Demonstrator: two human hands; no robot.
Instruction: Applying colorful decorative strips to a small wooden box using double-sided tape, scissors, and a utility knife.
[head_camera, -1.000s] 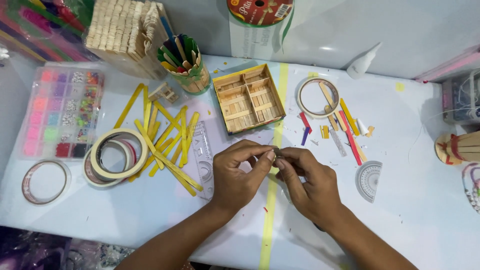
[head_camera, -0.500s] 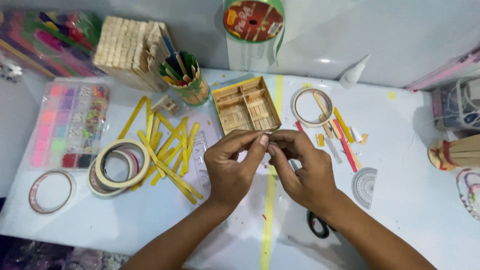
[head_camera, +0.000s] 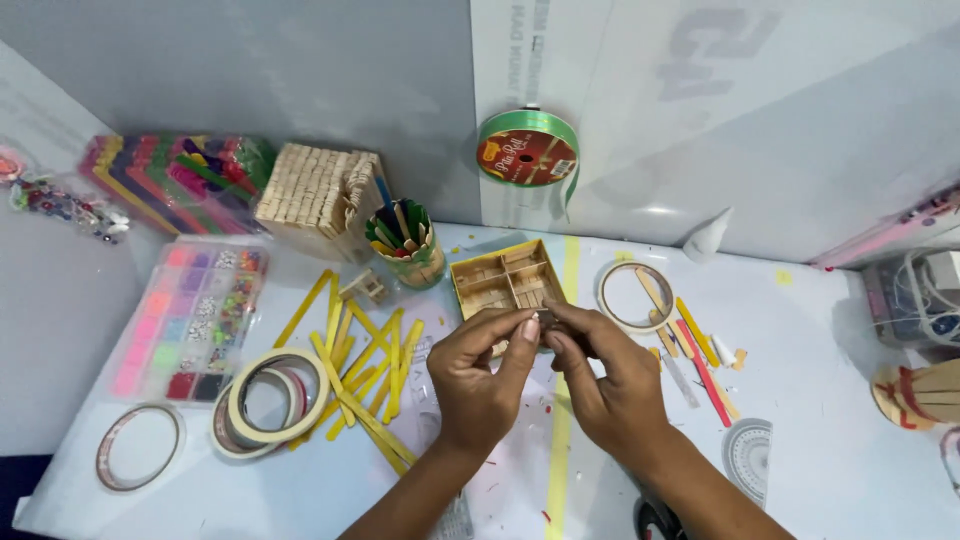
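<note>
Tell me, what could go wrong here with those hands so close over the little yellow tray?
The small piece pinched between the left hand and right hand might slip and vanish among the yellow sticks. A dropping wrist could also nudge the divided tray just behind the fingers.

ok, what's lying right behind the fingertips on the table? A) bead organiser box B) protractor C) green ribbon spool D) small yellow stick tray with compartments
D: the small yellow stick tray sits on the table just beyond where the left hand and right hand pinch a tiny piece together.
</note>
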